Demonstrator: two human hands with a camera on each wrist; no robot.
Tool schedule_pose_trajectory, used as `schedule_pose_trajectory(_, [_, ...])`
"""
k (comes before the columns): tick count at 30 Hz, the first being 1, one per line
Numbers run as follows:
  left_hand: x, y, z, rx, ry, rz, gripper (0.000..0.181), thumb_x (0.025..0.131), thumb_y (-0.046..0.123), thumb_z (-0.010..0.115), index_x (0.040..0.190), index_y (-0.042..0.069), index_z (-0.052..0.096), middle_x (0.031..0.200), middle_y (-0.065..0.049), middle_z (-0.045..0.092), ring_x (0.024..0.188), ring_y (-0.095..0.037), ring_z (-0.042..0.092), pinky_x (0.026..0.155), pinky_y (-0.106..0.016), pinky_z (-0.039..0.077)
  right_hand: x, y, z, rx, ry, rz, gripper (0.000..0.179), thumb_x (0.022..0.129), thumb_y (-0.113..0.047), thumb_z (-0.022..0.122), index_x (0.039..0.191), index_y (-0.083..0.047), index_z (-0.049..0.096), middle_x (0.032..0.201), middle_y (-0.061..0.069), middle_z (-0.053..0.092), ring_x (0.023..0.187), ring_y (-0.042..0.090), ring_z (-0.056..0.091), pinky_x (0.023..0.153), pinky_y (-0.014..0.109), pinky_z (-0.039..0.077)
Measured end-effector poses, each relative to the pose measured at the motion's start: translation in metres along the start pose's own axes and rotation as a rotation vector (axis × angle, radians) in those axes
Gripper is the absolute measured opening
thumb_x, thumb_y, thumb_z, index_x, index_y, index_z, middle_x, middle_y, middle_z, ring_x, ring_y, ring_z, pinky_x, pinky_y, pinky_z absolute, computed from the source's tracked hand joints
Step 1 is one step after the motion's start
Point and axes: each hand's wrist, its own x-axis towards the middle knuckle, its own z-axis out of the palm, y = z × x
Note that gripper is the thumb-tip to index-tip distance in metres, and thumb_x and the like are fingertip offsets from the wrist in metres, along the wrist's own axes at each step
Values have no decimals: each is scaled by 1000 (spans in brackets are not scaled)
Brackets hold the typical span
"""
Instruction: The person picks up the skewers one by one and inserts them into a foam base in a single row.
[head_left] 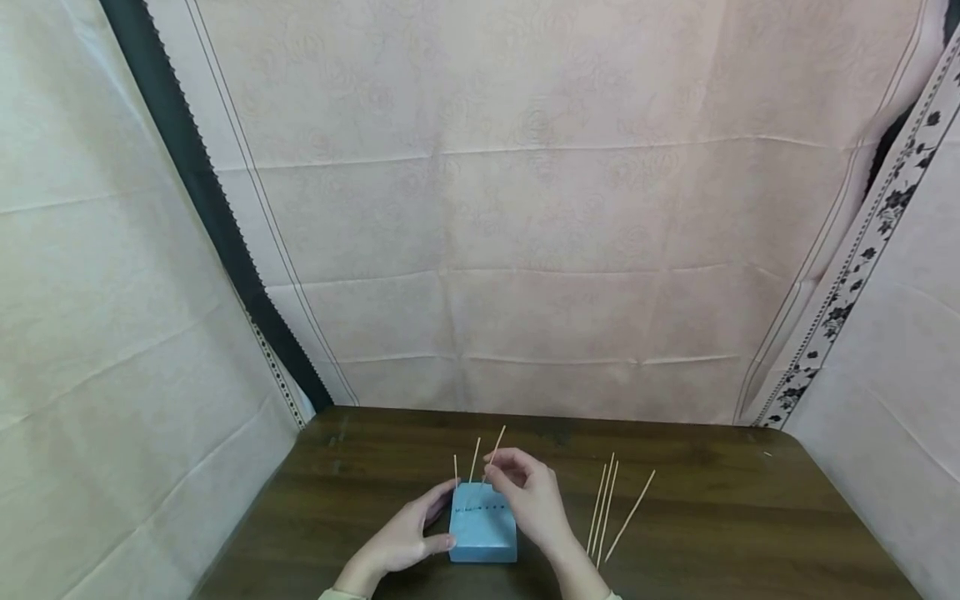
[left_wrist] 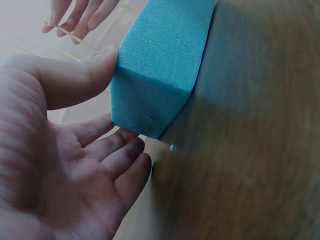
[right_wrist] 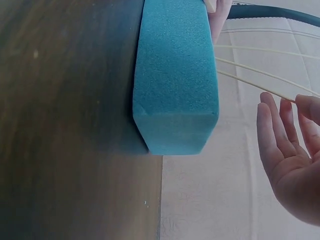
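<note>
A light blue foam block (head_left: 483, 533) sits on the table with a row of dark marks across its top. My left hand (head_left: 408, 531) holds it from the left, thumb at the near corner and fingers along the far side. In the left wrist view, that thumb presses an edge of the block (left_wrist: 165, 45). My right hand (head_left: 532, 496) pinches a thin wooden stick (head_left: 497, 442) above the block's far part; in the right wrist view the stick (right_wrist: 255, 86) reaches to the block. Two more sticks, one at left (head_left: 455, 468) and one in the middle (head_left: 476, 457), stand in the block.
Several loose sticks (head_left: 600, 508) lie on the brown table (head_left: 712, 517) right of my right hand. A small blue crumb (left_wrist: 172, 148) is beside the block. Pale cloth (head_left: 540, 250) hangs behind the table and at both sides.
</note>
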Motion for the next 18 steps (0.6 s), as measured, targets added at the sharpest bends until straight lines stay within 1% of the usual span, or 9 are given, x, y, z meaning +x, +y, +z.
schedule_pose_trajectory(5, [1,-6,-2,10,-8,17,82,99,17,78,165,-1,32,169,-27,33,155,-44,35,123,-60,32,1,1,2,-12,-17,7,14,104,-24,74,113,-14,78,104,3,79,95,20,76,84,27,62])
schedule_pose_trajectory(7, [0,-7,-2,13,-10,9,82,99,18,78,165,0,33,169,-26,33,154,-44,35,123,-58,33,0,4,4,-21,-22,8,15,104,-23,73,113,-12,78,104,4,79,94,18,76,85,26,62])
schedule_pose_trajectory(8, [-1,-8,-2,12,-12,8,82,99,18,78,165,0,33,169,-26,33,154,-44,35,123,-58,34,-1,5,4,-23,-25,6,16,104,-23,73,113,-10,78,104,2,79,94,16,76,85,27,63])
schedule_pose_trajectory(9, [-3,-6,-2,8,-15,3,82,99,19,78,165,0,33,169,-26,34,154,-44,36,123,-58,34,-2,7,5,-26,-28,4,15,104,-22,73,112,-10,78,104,2,79,93,15,76,85,28,63])
schedule_pose_trajectory(12, [-5,-5,-1,-7,-20,-15,82,99,20,78,165,1,34,169,-26,33,154,-46,36,122,-59,34,-4,10,7,-29,-46,1,14,103,-21,74,110,-10,78,103,1,79,91,14,76,83,26,63])
schedule_pose_trajectory(15, [-4,-6,-2,-15,-20,-16,81,99,19,78,165,1,34,169,-27,33,153,-46,36,122,-61,33,-3,12,7,-15,-64,-7,10,103,-20,74,107,-12,77,105,6,79,90,16,77,80,25,62])
schedule_pose_trajectory(18, [0,-6,-4,-16,-18,-14,81,99,19,78,165,1,34,169,-27,33,154,-46,36,122,-61,33,-1,13,7,4,-72,-5,11,103,-18,74,107,-9,77,106,11,79,90,20,78,78,25,63])
